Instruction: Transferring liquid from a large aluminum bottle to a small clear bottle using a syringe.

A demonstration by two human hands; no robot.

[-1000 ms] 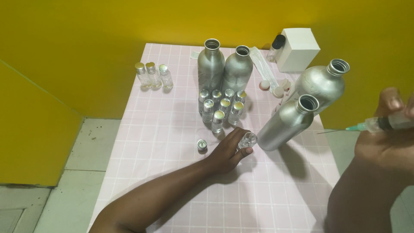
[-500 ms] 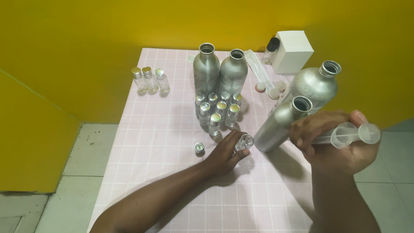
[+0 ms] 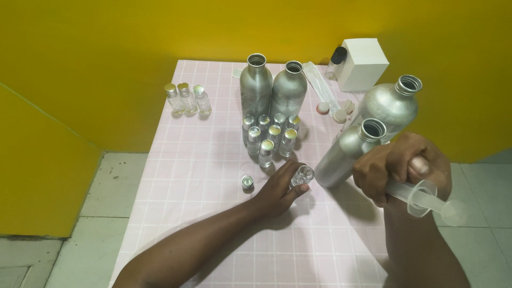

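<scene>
The left hand [image 3: 280, 186] rested on the pink-checked counter [image 3: 202, 160], its fingers closed around a small clear glass vial [image 3: 302, 175] that stood uncapped near the counter's middle; the lower half of the vial was hidden behind the fingers, and any contents could not be made out. A loose silver cap [image 3: 247, 182] lay on the counter just left of that hand, apart from it. The right hand [image 3: 402, 168] was held above the counter's right edge, clenched around a clear plastic syringe [image 3: 421, 196]; only the rear of the barrel and the plunger end showed, the front of the syringe being covered by the fingers. This hand also overlapped the nearest tall aluminium bottle [image 3: 346, 152], so whether hand and bottle were touching could not be told. A second open aluminium bottle [image 3: 389, 104] stood behind it, and two more [image 3: 272, 88] stood upright side by side further back. In front of that pair sat a cluster of capped vials [image 3: 269, 133], with three more capped vials [image 3: 186, 98] well apart near the left edge. A white box [image 3: 365, 63] occupied the far right corner, partly hiding a dark-capped container [image 3: 335, 61]; small items beside it were too indistinct to identify.
</scene>
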